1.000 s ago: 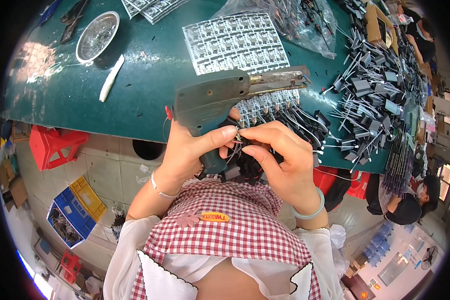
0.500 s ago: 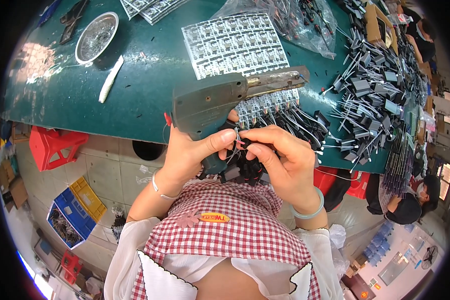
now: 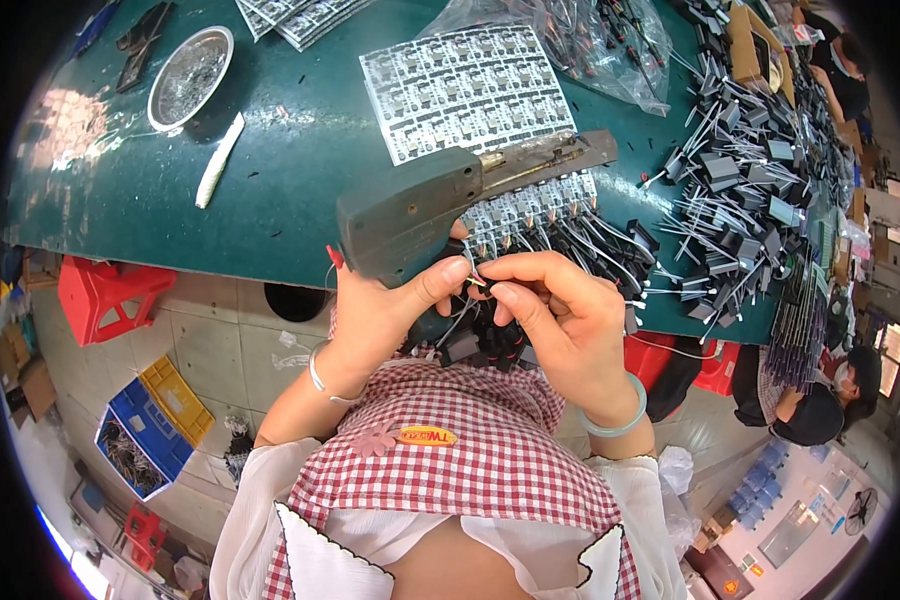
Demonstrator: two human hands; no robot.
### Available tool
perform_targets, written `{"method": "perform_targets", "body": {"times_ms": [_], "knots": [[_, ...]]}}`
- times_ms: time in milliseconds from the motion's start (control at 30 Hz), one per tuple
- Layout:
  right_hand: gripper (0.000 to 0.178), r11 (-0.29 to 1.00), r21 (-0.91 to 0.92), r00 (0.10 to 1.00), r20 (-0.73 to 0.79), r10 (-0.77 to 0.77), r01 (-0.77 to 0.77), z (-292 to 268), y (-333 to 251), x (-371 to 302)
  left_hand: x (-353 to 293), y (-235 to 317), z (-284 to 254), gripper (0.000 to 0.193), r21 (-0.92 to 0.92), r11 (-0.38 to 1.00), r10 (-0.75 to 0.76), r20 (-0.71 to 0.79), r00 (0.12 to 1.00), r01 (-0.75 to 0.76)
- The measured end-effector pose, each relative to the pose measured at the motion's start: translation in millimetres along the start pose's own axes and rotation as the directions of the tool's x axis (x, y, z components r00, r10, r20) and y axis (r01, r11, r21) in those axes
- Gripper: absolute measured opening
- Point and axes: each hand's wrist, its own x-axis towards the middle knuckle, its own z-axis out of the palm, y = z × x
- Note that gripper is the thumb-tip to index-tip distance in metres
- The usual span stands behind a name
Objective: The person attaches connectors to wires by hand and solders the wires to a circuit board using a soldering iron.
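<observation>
As I follow through the head view, the soldering gun (image 3: 405, 212) sits tipped more than a second ago: rear end lower, barrel slanting more steeply up to the right. A yellowish strand now shows among the thin wires (image 3: 477, 281), where red stood out half a second ago. Gun body dark grey-green; metal barrel worn, stained. I see it held at the near edge of the bench (image 3: 280, 185). Left hand (image 3: 375, 305) grasps its handle, thumb against the wires; right hand (image 3: 570, 310) pinches them.
</observation>
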Motion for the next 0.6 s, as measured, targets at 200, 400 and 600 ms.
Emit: {"method": "perform_targets", "body": {"times_ms": [200, 400, 600], "knots": [[0.019, 1.000, 0.029, 0.998, 0.065, -0.001, -0.001, -3, 5, -1, 4, 7, -2, 0.040, -0.035, 0.999, -0.010, 0.052, 0.999, 0.012], [0.022, 0.991, 0.120, 0.998, 0.037, -0.056, 0.051, 0, 5, -1, 2, 5, 1, 0.039, -0.080, 0.996, -0.046, 0.063, 0.997, 0.051], [0.018, 0.989, -0.056, 0.986, -0.082, -0.144, 0.140, 1, 8, 3, -4, -2, 5, 0.043, -0.033, 0.996, -0.083, 0.054, 0.995, 0.085]]}}
